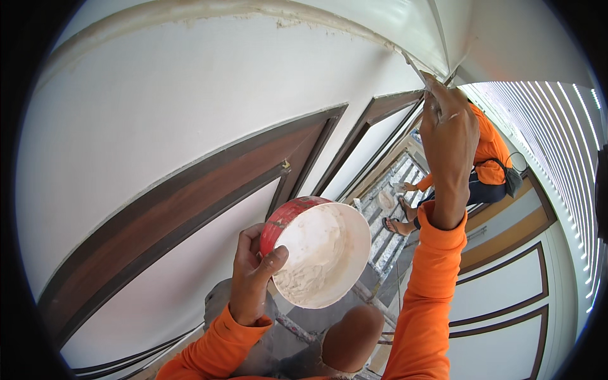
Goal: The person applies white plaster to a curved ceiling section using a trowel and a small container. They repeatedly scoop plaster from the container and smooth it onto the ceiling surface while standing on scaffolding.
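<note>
Left hand (pixel 253 275): you grip the red tub (pixel 282 218)
Tub: right of that hand, opening facing you
Right hand (pixel 450 130): you hold a scraper (pixel 415 68) near the wall (pixel 183 95)

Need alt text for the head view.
A right hand holds a thin blade up near the molding along a white wall, while the left hand grips a tilted red tub of pale paste. Beyond is a co-worker in orange.

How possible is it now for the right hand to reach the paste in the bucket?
Probably yes: the left hand holds the open bucket, and nothing visible lies between the right hand and the paste.
</note>
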### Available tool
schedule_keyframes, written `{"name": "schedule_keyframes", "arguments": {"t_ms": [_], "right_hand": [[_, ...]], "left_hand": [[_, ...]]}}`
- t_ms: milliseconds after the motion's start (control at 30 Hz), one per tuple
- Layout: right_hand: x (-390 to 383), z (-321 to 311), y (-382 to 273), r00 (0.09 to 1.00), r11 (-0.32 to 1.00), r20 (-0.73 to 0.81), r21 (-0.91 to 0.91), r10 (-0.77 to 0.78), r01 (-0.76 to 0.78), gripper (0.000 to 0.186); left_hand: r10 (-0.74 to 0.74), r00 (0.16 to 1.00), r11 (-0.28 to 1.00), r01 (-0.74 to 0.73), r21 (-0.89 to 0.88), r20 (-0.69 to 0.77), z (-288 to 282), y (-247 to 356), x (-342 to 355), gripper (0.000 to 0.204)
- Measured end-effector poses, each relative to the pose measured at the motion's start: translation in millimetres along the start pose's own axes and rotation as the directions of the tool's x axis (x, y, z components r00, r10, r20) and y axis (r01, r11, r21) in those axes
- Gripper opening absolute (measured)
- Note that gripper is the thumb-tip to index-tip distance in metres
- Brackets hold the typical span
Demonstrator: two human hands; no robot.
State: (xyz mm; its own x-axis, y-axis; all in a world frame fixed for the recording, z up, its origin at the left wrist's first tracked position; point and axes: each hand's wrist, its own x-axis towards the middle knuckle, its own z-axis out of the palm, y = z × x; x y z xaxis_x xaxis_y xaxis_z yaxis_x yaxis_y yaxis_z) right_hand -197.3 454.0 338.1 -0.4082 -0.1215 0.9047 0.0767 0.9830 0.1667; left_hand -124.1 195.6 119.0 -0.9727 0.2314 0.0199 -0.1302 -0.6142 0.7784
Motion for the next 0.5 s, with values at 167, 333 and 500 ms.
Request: {"name": "schedule_keyframes", "arguments": {"t_ms": [167,333,500], "right_hand": [[23.5,0.1,5.9,0.991,0.974,0.130,-0.217,-0.034,0.062,0.033],[37.9,-7.5,-3.1,0.985,0.950,0.148,-0.285,-0.087,0.126,0.033],[39.4,0.6,-5.7,0.985,0.954,0.154,-0.274,-0.080,0.121,0.033]], "left_hand": [[-0.015,1.000,1.000,0.015,-0.017,0.005,0.6,1.4,2.1,0.064],[-0.009,1.000,1.000,0.009,-0.008,0.008,2.2,5.7,1.1,0.064],[-0.009,1.000,0.999,0.010,-0.041,0.027,-0.5,4.6,1.6,0.063]]}}
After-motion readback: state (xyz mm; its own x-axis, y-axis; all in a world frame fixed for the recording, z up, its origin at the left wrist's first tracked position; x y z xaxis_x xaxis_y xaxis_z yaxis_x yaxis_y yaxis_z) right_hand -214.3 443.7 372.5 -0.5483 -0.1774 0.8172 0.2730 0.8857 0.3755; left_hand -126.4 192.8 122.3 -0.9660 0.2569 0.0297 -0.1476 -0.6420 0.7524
